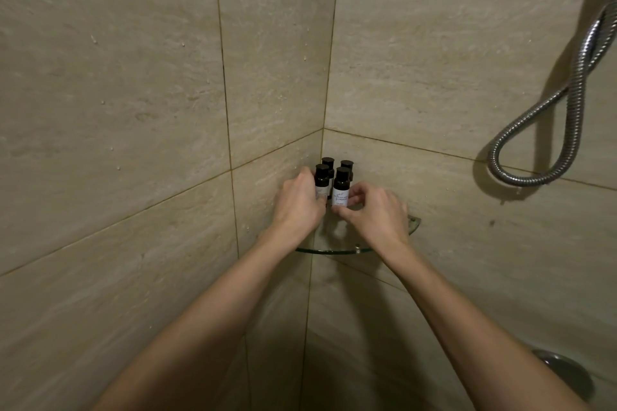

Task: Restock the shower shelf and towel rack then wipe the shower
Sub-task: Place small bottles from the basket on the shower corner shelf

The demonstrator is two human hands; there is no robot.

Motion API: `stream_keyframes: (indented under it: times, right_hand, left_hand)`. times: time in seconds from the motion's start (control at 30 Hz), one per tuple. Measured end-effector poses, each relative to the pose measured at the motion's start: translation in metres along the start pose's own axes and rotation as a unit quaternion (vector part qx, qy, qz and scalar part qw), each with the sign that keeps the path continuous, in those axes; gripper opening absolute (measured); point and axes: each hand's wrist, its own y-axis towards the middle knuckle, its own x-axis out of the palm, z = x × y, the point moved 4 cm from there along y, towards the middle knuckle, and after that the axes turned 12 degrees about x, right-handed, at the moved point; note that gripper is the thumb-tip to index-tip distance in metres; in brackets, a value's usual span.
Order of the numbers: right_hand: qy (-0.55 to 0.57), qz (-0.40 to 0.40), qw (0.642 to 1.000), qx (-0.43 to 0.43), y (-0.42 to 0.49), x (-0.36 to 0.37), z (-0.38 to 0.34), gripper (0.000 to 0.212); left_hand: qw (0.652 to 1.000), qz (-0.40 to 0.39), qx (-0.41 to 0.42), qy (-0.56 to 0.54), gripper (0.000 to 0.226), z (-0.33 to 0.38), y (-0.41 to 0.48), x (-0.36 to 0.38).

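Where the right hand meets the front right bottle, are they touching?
Touching: the head view shows the right hand pinching the front right bottle at its label.

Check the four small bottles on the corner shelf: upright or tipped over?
Upright. All four bottles stand caps up on the glass shelf; the left hand and right hand each hold a front one.

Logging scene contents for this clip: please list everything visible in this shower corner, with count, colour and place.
small dark bottles with black caps and white labels: four, dark, upright, clustered on the shelf in the corner.
curved glass corner shelf: one, clear greenish, where both walls meet.
ribbed metal shower hose: one, chrome, looped on the right wall.
round metal fitting: one, grey, lower right.
stone-look wall tiles: many, beige, both walls.
left hand: grips the front-left bottle.
right hand: pinches the front-right bottle.
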Motion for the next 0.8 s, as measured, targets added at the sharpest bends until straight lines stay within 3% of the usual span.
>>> stream_keyframes:
  times: [0.37, 0.6, 0.8]
  right_hand:
    - [0.006, 0.002, 1.0, -0.003, 0.0, 0.002, 0.0, 0.03]
    - [0.002, 0.006, 1.0, -0.003, -0.003, -0.002, -0.002, 0.031]
    - [0.117, 0.03, 0.993, -0.001, -0.011, -0.013, 0.005, 0.03]
  left_hand:
    - [1.0, -0.003, 0.002, 0.005, 0.039, 0.002, -0.001, 0.0]
    - [0.999, -0.044, -0.01, -0.012, 0.046, 0.001, -0.009, -0.008]
    - [0.996, -0.073, 0.037, -0.026, 0.046, 0.001, -0.033, -0.035]
